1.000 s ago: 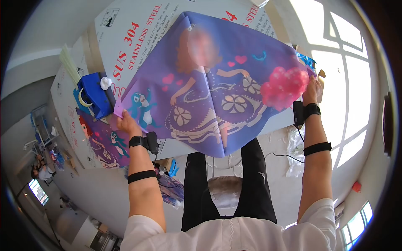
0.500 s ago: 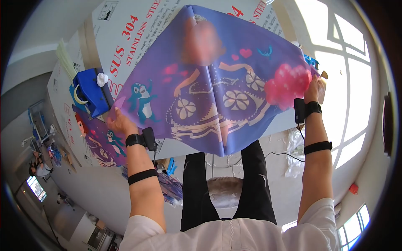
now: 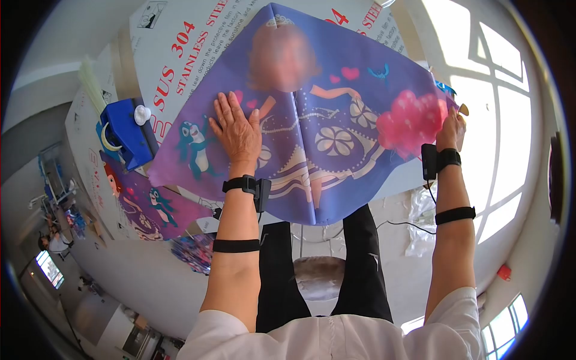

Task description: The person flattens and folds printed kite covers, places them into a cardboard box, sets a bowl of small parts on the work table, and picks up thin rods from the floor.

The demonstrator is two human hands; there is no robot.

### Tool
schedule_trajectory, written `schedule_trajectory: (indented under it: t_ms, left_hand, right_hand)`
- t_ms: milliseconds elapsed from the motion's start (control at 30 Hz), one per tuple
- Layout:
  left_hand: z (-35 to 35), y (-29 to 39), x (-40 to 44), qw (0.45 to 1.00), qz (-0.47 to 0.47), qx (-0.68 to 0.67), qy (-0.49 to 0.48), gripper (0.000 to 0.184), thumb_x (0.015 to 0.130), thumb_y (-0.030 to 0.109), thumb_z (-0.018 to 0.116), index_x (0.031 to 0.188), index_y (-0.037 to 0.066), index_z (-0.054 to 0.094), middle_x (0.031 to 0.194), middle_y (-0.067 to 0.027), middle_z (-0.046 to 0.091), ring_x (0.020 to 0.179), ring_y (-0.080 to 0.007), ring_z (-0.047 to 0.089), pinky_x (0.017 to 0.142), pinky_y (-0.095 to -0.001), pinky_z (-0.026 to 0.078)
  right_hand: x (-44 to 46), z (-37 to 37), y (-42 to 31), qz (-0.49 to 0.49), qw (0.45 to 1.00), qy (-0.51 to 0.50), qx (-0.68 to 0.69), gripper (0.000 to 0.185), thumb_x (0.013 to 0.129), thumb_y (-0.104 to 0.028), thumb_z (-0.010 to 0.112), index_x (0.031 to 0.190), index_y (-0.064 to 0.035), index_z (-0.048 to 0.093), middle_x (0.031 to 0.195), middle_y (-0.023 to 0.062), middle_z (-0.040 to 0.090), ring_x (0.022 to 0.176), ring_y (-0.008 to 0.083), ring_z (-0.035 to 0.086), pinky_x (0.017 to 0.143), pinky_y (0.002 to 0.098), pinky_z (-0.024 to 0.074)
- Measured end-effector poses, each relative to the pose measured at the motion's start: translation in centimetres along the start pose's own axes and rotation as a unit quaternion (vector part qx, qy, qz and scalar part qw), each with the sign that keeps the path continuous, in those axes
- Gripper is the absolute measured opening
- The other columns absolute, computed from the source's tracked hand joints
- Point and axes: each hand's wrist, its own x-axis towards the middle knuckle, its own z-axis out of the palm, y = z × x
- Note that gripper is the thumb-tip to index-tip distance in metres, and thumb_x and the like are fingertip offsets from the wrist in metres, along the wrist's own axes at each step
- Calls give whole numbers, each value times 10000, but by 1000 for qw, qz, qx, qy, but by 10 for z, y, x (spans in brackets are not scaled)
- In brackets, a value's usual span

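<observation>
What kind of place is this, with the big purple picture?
Probably a workshop or small factory: there's a purple printed sheet, a matching one beside it, and a work surface marked "STAINLESS STEEL".

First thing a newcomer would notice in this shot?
The big purple printed sheet, spread across the middle, its figure's head blurred. Then the left hand lying on its left part, and the blue dispenser with a white knob, left of the sheet.
</observation>
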Motion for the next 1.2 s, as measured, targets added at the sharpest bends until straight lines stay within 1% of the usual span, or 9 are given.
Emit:
schedule_trajectory:
  t_ms: [267, 333, 567, 633, 767, 833, 900, 1000, 1200]
  left_hand:
    - [8, -16, -8, 999, 0, 12, 34, 709, 956, 470, 441, 1480, 41, 233, 1536, -183, 227, 1426, -351, 199, 1113, -564, 182]
    - [8, -16, -11, 999, -5, 13, 40, 694, 966, 475, 414, 1479, 42, 235, 1535, -184, 229, 1424, -355, 202, 1111, -563, 188]
    - [0, -9, -15, 999, -25, 32, 26, 706, 960, 471, 428, 1460, 2, 259, 1524, -214, 237, 1421, -362, 209, 1115, -551, 185]
    - [-3, -6, -14, 999, -28, 31, 28, 706, 959, 467, 432, 1457, -3, 261, 1523, -216, 237, 1420, -363, 211, 1115, -551, 185]
    - [-3, -8, -13, 999, -28, 22, 28, 692, 963, 453, 419, 1455, -8, 263, 1522, -217, 238, 1423, -365, 202, 1117, -549, 177]
    - [1, -12, -12, 999, -30, 17, 28, 687, 963, 450, 415, 1455, -6, 265, 1523, -215, 238, 1424, -366, 198, 1118, -548, 174]
    - [3, -15, -11, 999, -28, 27, 23, 693, 959, 456, 416, 1461, 6, 259, 1529, -203, 235, 1426, -359, 194, 1120, -546, 166]
    - [3, -15, -14, 1000, -20, 7, 21, 707, 939, 456, 451, 1466, 24, 262, 1533, -200, 230, 1427, -357, 197, 1125, -552, 141]
    - [-9, -35, -13, 999, 34, 12, -7, 696, 956, 464, 396, 1479, 33, 237, 1541, -176, 225, 1431, -336, 198, 1125, -539, 159]
  right_hand:
    - [47, 17, 31, -27, 997, -53, -55, 312, 943, -332, 541, 890, -32, 603, 752, 62, 551, 681, 145, 495, 629, 335, 431]
    - [57, 22, 34, -20, 997, -52, -52, 388, 895, -345, 601, 966, 26, 691, 894, 157, 687, 853, 266, 635, 793, 387, 471]
    - [57, 17, 24, -28, 983, -76, -163, 426, 901, -359, 593, 1073, 27, 652, 1043, 189, 663, 1006, 315, 613, 899, 406, 449]
    - [0, 6, -15, -345, 901, 205, -167, 424, 908, -315, 604, 1203, -10, 583, 1275, 177, 557, 1194, 324, 507, 1001, 449, 377]
    - [-225, 26, -69, -512, 834, -204, -41, 528, 763, -91, 662, 1270, -44, 519, 1401, 135, 448, 1341, 351, 362, 1130, 500, 212]
    - [-312, 53, -46, -572, 720, -388, -65, 575, 815, -196, 622, 1346, -50, 458, 1481, 131, 364, 1404, 285, 291, 1162, 475, 148]
    - [-340, 68, -37, -622, 651, -401, -171, 628, 863, -303, 574, 1410, -54, 392, 1518, 124, 309, 1426, 255, 248, 1167, 465, 120]
    - [-311, 54, -27, -497, 751, -385, -201, 709, 875, -397, 561, 1448, -49, 330, 1539, 117, 267, 1434, 260, 219, 1165, 479, 99]
    - [-223, 2, 25, -415, 833, -251, -266, 766, 874, -351, 573, 1460, 19, 245, 1544, 194, 206, 1442, 354, 152, 1161, 511, 47]
